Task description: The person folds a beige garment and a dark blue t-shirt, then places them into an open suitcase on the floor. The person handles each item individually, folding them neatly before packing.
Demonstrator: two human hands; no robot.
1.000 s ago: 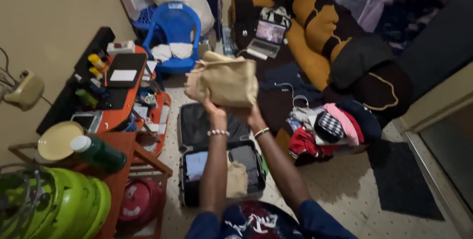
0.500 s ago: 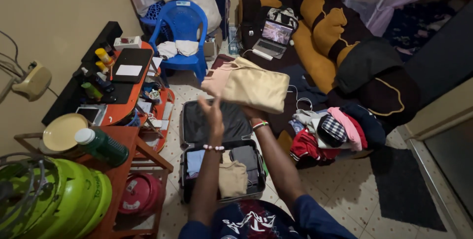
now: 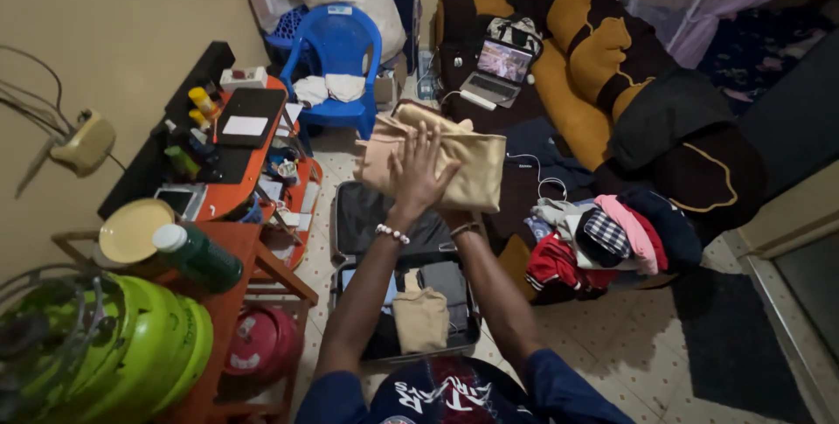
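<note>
Held up in the air above the open suitcase (image 3: 384,232): a folded tan cloth (image 3: 463,166). Pressed flat on top of the cloth, the left hand (image 3: 418,175), fingers spread wide. Under the cloth, the right hand (image 3: 456,217), mostly hidden, so could not tell how its fingers were set; only the wrist with a striped band seen there. Worn on the left wrist, a band of white beads (image 3: 392,233).

Lying on the tiled floor below, the suitcase, lid flung back. Packed inside it: another tan folded piece (image 3: 419,319), a grey piece (image 3: 446,282) just beside it, and something pale blue at the left.

Heaped near the suitcase on the right, a pile of clothes (image 3: 607,240), red, pink, checked and dark blue. Behind the cloth, a brown and yellow sofa (image 3: 594,48) with an open laptop (image 3: 498,70) on it, screen lit.

Standing at the far wall, a blue plastic chair (image 3: 336,57) with white cloth on its seat. At the left, an orange table (image 3: 232,170) crowded with small things. Closer in, a cream plate (image 3: 131,230), a green bottle (image 3: 199,258) with a white cap lying near it, and a bright green gas tank (image 3: 114,345) at the bottom left corner.
</note>
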